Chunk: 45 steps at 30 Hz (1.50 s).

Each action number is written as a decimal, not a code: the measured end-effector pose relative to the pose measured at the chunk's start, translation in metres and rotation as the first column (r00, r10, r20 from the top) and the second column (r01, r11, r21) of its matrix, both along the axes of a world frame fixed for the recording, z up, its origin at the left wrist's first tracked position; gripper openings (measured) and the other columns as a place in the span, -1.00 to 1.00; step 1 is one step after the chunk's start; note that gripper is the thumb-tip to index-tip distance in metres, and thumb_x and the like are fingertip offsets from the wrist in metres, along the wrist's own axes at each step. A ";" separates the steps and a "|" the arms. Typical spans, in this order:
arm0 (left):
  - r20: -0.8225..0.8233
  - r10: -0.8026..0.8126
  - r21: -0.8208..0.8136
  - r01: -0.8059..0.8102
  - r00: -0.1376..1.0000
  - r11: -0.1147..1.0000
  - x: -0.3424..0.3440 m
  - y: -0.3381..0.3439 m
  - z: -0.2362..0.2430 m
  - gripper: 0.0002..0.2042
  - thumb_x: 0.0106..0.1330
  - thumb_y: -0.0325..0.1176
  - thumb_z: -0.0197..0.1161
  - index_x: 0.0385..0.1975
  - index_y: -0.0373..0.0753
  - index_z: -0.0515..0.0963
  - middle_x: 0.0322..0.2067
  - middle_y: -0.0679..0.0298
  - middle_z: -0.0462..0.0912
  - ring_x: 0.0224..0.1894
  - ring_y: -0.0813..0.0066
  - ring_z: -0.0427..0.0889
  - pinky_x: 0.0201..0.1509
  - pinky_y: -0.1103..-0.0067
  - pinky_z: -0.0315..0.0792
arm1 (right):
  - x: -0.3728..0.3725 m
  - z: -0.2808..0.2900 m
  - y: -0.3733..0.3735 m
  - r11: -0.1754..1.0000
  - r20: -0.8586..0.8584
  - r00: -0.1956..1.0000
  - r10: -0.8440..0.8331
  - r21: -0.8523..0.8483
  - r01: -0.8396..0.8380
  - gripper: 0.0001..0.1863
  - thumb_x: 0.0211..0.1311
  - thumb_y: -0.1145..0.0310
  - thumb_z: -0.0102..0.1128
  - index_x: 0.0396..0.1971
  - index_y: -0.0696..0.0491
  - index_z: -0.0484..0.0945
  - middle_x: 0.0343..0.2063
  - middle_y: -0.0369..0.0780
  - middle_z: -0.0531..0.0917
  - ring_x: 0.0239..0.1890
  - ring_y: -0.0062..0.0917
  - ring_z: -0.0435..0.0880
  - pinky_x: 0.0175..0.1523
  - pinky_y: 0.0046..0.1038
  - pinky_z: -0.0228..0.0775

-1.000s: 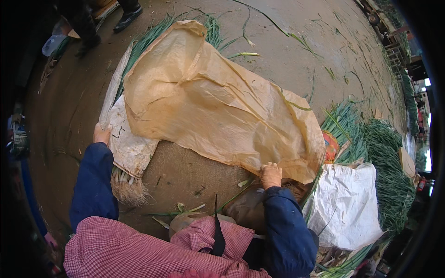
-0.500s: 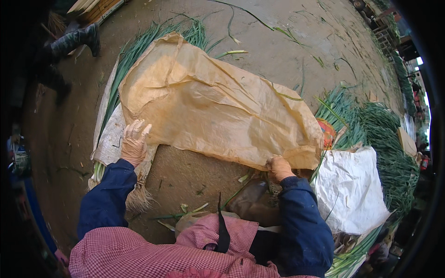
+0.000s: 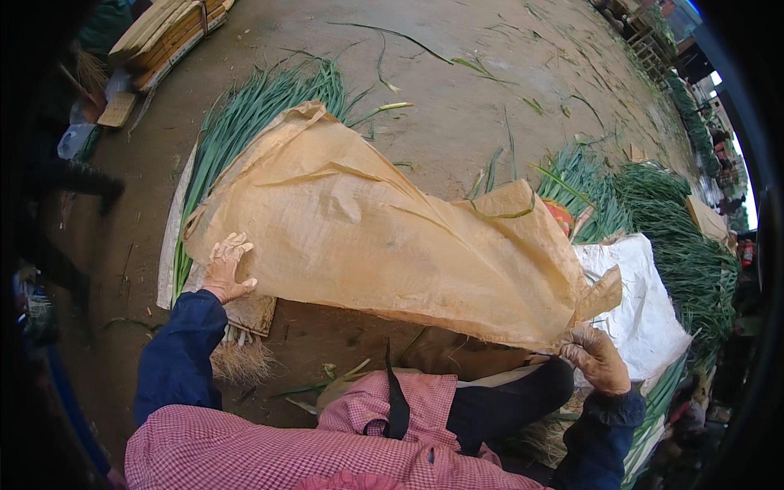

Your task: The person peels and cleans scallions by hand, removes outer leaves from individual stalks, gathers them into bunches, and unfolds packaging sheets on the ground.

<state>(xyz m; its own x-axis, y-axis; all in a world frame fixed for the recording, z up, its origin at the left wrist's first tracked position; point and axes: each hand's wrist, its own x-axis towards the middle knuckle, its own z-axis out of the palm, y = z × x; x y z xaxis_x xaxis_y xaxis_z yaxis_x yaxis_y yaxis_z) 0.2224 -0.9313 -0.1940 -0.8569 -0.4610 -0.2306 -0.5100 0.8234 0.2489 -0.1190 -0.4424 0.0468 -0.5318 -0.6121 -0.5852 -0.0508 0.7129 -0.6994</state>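
A crinkled tan sheet [image 3: 367, 245] stretches across the middle over green onion-like stalks [image 3: 245, 122]; a bundle's pale roots [image 3: 241, 362] poke out at the lower left. My left hand [image 3: 230, 269], in a pale tan glove, rests at the sheet's left end with fingers spread. At lower right, my gloved right hand [image 3: 596, 359] is closed on the sheet's near right corner. Just behind that hand lies a white crumpled sack [image 3: 633, 298], partly under the sheet.
More leafy bundles [image 3: 674, 245] lie along the right, with a folded tan sack [image 3: 706, 220]. Stacked wooden boards [image 3: 163, 41] stand at top left. Another person's dark legs [image 3: 82, 188] are at the left edge. Loose leaves litter the muddy ground [image 3: 506, 90].
My left hand left the white sack's edge and moved inward onto the tan sheet, fingers spread. My right hand moved right and down with the corner. The other person's legs shifted toward the lower left.
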 end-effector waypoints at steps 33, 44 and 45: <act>-0.521 0.309 -0.108 -0.421 0.796 0.901 -0.032 -0.032 0.258 -0.85 0.01 -0.41 0.03 -0.53 -0.37 0.48 -0.64 0.29 0.49 -0.55 0.63 0.44 -0.42 0.65 0.30 | -0.093 0.066 0.002 0.949 -0.359 0.932 -0.057 -0.310 -0.061 -0.80 0.20 0.32 0.09 -0.48 0.14 0.43 -0.55 -0.32 0.45 -0.46 -0.65 0.41 -0.30 -0.62 0.28; -0.094 0.341 -0.513 -0.339 0.935 0.788 -0.254 -0.143 0.169 -0.69 0.15 -0.27 0.08 -0.13 -0.24 0.50 -0.14 0.01 0.56 -0.08 0.06 0.54 -0.01 0.36 0.40 | -0.256 -0.087 -0.150 0.977 -0.993 0.078 -0.085 -0.099 -0.188 -0.75 0.08 0.44 0.15 -0.22 0.20 0.50 -0.27 -0.06 0.58 -0.17 -0.21 0.54 -0.03 -0.42 0.36; -0.141 0.334 -0.470 -0.359 0.932 0.806 -0.257 -0.144 0.158 -0.70 0.17 -0.28 0.06 -0.13 -0.24 0.50 -0.14 0.00 0.56 -0.08 0.06 0.54 -0.01 0.37 0.41 | -0.253 -0.091 -0.151 0.981 -0.974 0.226 -0.005 -0.049 -0.188 -0.75 0.05 0.45 0.16 -0.23 0.19 0.50 -0.26 -0.06 0.57 -0.16 -0.21 0.54 -0.04 -0.40 0.37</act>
